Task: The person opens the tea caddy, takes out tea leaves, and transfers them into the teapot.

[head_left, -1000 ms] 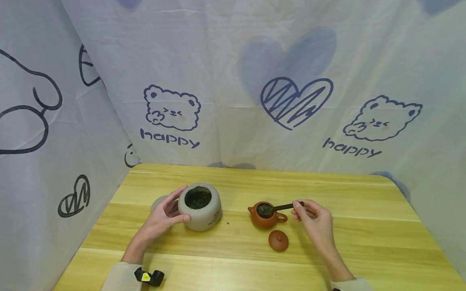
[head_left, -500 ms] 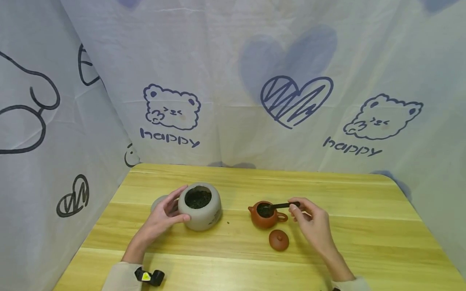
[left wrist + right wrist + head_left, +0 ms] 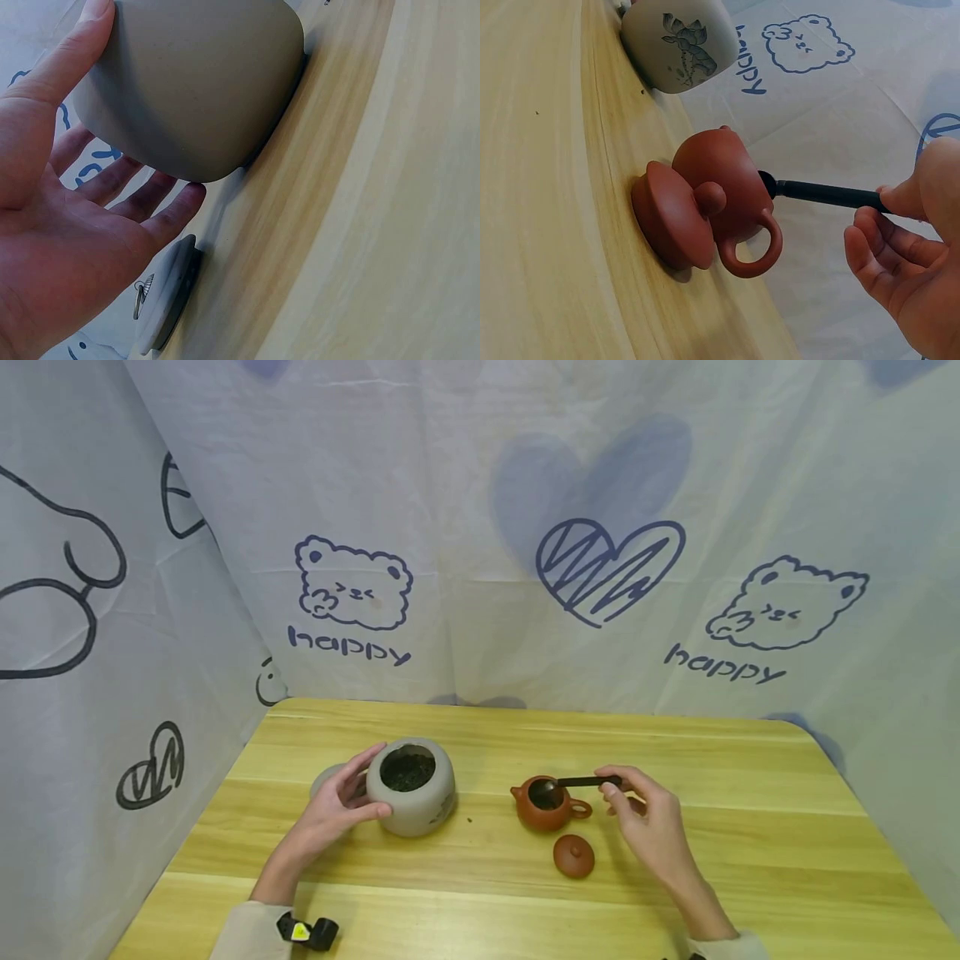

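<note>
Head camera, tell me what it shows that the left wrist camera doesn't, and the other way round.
Only the head view shows the brown teapot, its lid, the dark spoon with its tip in the teapot's mouth, the right hand pinching the handle, and the dark leaves inside the jar.

Only the left wrist view shows the small ring fitting on the grey lid.

Both show the left hand holding the grey jar, that grey lid, the wooden table and the printed cloth.
</note>
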